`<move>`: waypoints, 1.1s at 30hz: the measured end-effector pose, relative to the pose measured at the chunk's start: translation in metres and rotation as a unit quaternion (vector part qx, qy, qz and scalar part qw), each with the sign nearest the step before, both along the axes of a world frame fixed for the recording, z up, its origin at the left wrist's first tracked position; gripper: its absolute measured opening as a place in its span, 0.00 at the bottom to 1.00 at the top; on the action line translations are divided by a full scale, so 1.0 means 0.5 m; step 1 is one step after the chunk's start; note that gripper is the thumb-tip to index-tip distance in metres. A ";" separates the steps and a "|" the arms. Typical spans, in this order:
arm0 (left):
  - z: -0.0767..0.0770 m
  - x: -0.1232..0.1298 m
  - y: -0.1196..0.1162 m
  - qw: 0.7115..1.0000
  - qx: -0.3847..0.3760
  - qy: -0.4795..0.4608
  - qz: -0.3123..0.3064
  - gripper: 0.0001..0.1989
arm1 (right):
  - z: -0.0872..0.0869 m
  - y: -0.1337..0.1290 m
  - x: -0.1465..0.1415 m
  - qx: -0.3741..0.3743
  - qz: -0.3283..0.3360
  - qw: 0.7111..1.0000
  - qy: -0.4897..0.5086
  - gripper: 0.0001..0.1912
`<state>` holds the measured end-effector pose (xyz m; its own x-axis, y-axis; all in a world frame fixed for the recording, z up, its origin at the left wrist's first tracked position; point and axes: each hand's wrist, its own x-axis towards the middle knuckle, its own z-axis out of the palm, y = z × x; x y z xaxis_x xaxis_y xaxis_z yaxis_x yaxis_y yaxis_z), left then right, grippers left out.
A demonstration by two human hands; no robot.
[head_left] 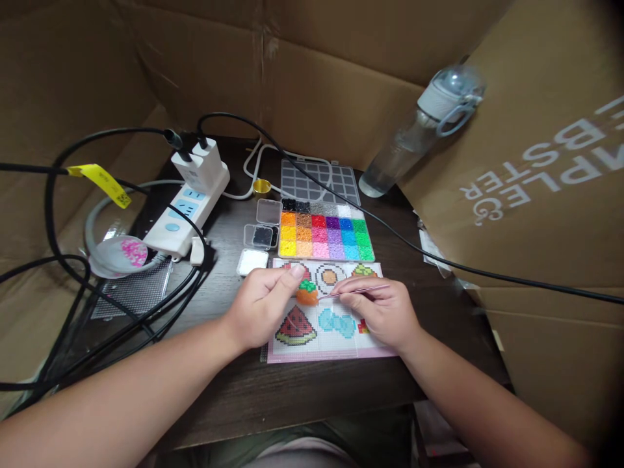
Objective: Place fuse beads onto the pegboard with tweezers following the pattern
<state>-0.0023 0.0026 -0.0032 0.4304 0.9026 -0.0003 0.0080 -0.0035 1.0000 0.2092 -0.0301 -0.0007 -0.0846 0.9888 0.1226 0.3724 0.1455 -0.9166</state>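
orange and green fill the fruit motif (307,297), which lies over the upper left part of the pattern sheet (336,354) on the bench (219,403).

progress, judged: fruit motif well along, leaves and body both reading as solid colour; whether single gaps remain is too small to tell. elsewhere on the sheet, the watermelon slice (296,325), fried egg (329,277) and blue bow (337,322) look like flat charts, so probably not worked; beads on them cannot be ruled out. stock beyond the sheet's far edge: bead box (326,259), colours plentiful; white beads (253,262) in a small case off the sheet's far left corner.

right hand (383,312), over the sheet's right side: grip together, clamped on a thin pink tool (331,296), whose tip ends at the fruit motif's right edge; contact not resolvable.

left hand (266,302), across the sheet's left edge: thumb just beside the fruit motif, fingers curled out of sight; cannot tell whether this grip is closed on anything. fruit motif lies between both grips.
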 end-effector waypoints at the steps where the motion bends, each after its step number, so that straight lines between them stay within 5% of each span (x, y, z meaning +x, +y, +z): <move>1: 0.000 0.000 0.000 1.000 0.000 0.000 0.000 0.26 | 0.000 0.000 0.001 0.001 -0.001 1.000 0.004 0.03; 33: 0.004 -0.001 0.000 1.000 0.004 0.017 0.002 0.26 | 0.001 0.003 -0.002 -0.001 -0.018 1.000 -0.008 0.03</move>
<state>-0.0027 0.0027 -0.0013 0.4258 0.9048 -0.0079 0.0429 -0.0115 0.9990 0.2082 -0.0285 -0.0002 -0.0500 0.9916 0.1190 0.3929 0.1290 -0.9105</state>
